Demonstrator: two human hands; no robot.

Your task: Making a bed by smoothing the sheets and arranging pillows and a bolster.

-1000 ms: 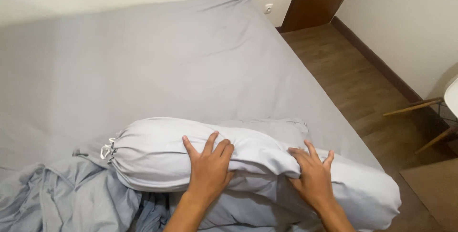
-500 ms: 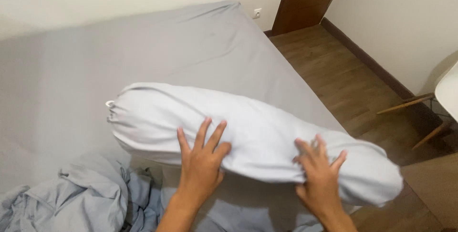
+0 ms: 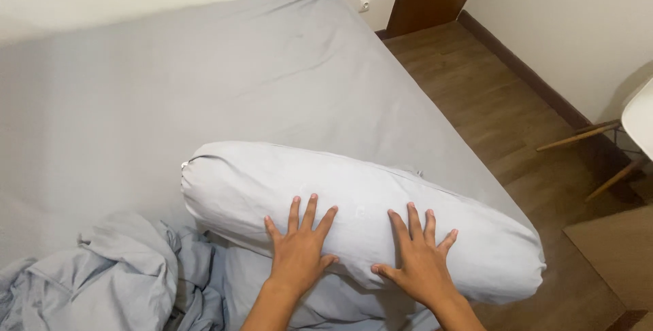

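1. One long bolster in a pale grey cover lies across the bed near its foot edge; it looks soft, light and squashy.
2. Both hands, left hand and right hand, lie flat and spread on its near side, gripping nothing.
3. Best hold, probably: cradle the middle, or pinch the gathered end.
4. Crumpled sheets lie alongside.

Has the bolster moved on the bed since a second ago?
Yes. The bolster has rolled away from the person, up the bed, clear of the crumpled sheet. Both hands, left and right, lie flat on it.
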